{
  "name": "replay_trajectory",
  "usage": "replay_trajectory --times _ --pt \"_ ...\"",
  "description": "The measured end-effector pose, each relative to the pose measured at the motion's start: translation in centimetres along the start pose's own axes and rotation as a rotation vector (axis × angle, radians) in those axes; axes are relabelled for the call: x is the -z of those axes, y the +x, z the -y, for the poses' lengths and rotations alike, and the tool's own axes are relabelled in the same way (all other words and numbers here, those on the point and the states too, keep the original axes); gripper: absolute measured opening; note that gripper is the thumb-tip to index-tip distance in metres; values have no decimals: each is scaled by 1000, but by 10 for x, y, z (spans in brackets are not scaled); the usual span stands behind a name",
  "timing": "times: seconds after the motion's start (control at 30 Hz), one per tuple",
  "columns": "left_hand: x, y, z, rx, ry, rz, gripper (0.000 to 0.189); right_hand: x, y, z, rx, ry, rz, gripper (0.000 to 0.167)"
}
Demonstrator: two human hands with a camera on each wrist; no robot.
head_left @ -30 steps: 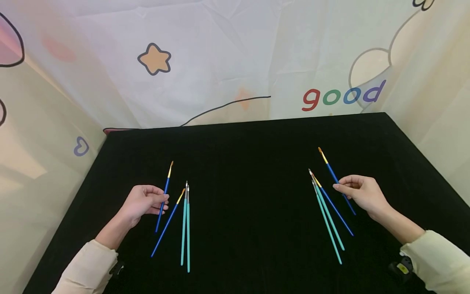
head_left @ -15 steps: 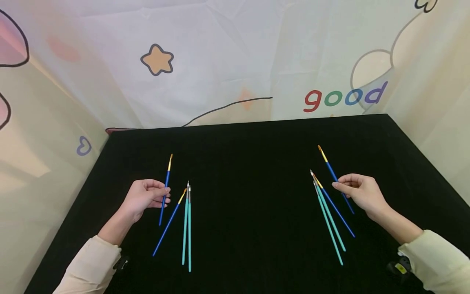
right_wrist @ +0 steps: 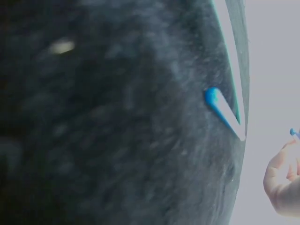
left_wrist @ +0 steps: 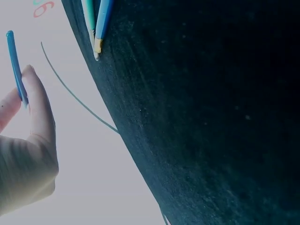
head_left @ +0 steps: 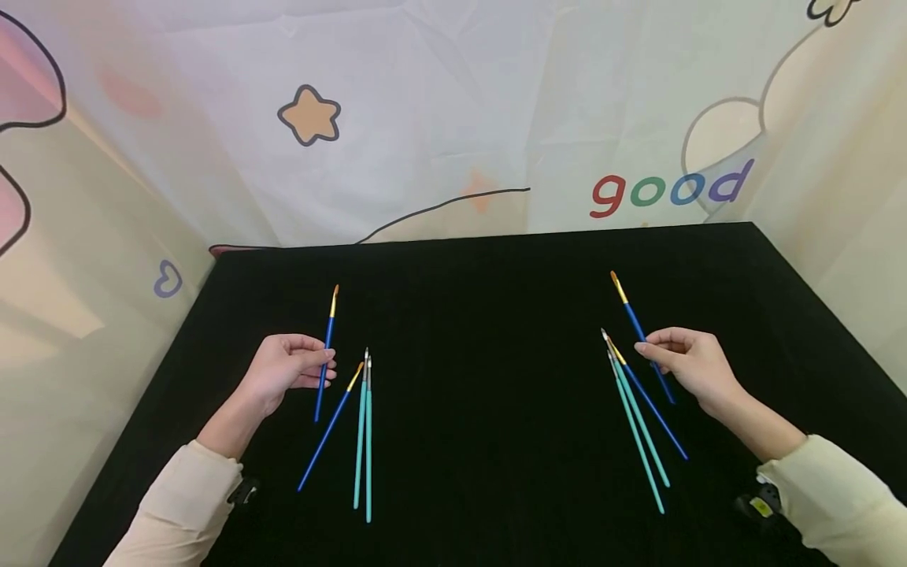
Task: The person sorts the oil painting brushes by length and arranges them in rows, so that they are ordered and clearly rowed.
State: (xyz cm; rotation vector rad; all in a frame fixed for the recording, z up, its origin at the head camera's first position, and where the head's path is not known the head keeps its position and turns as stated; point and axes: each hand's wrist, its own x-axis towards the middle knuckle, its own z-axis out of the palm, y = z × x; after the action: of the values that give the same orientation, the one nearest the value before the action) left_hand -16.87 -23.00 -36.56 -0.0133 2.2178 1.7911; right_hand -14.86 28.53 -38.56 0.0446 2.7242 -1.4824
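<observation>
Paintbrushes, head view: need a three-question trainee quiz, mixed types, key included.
1. True or false: the left hand holds nothing.
2. How many teal paintbrushes lie on the black surface?
3. The paintbrush in the right hand has a handle that is: A) red; B) teal; C) blue.

Key: 1. False, it holds a blue paintbrush. 2. Four, in two pairs. 3. C.

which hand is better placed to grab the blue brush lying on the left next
Probably the left hand: it is close to that lying blue brush, while the right hand is on the other side of the black tabletop. The left pinches another blue brush, though, so that may need setting down first.
</observation>
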Motion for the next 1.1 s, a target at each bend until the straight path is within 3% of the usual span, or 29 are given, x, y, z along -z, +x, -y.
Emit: replay_trajectory --times 0.4,0.6,0.83,1.1 --pt "-1 2 0 3 9 -7 29 -5 9 5 12 252 110 37" --pt "-2 5 0 1 0 5 32 -1 11 6 -34 361 185 18" --pt "-5 9 -2 8 2 16 32 -2 14 12 -68 426 240 25" --pt "-8 13 -3 10 -5 28 36 -6 18 13 -73 502 281 20"
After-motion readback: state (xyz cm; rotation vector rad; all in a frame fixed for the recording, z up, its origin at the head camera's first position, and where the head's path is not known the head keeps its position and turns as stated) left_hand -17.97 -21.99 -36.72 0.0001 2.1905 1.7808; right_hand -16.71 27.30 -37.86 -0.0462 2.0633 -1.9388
